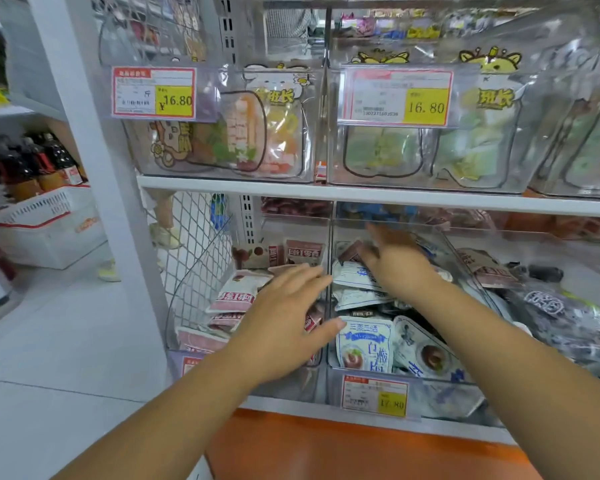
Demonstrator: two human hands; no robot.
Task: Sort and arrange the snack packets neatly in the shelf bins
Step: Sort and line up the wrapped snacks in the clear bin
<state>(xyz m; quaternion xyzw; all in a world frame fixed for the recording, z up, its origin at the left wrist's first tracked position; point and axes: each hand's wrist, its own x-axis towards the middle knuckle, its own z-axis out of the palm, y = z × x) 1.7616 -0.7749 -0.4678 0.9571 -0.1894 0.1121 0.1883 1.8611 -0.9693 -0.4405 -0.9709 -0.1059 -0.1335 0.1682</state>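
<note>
Two clear plastic bins sit side by side on the lower shelf. The left bin [177,320] holds pink and white snack packets [234,296]. The middle bin [368,379] holds blue and white packets [366,344] mixed with a few brown ones [349,252]. My left hand [284,317] lies flat, fingers straight, over the pink packets, its thumb against the wall between the two bins. My right hand [395,261] reaches deep into the middle bin with fingers spread over the packets at its back. Neither hand visibly grips a packet.
A third bin [548,306] of dark packets stands to the right. The upper shelf [291,187] carries clear bins of candy bags with yellow price tags [174,100]. A white basket [45,223] and bottles [35,164] stand at the far left. A wire mesh side panel [191,251] bounds the left bin.
</note>
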